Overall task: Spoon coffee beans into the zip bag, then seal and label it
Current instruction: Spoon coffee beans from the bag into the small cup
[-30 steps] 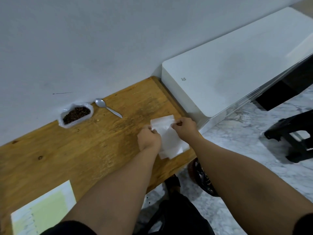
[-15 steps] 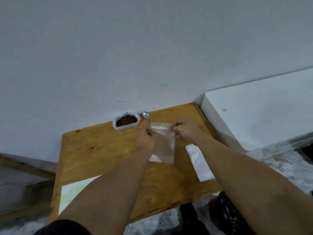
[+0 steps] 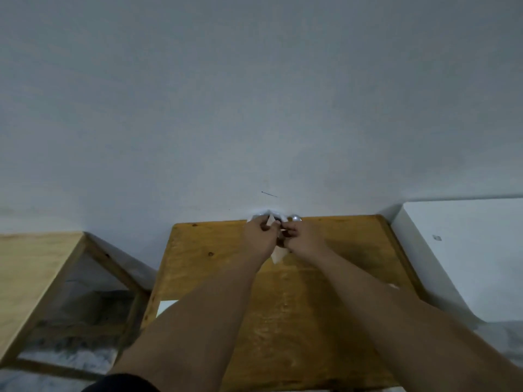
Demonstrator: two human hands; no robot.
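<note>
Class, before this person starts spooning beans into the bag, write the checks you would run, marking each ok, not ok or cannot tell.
1. Zip bag held by left hand and right hand: ok.
2. Bag mouth opened: cannot tell, fingers hide it.
3. Spoon lying on the table just beyond the hands: ok.
4. A hand free to take the spoon: not ok, both grip the bag.
5. Bean container upright with beans: cannot tell, hands cover most of it.

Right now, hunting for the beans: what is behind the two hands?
Behind the left hand and right hand, both pinching the zip bag, the rim of a white container and the bowl of a spoon show against the wall. The container's contents and the spoon's handle are covered.
</note>
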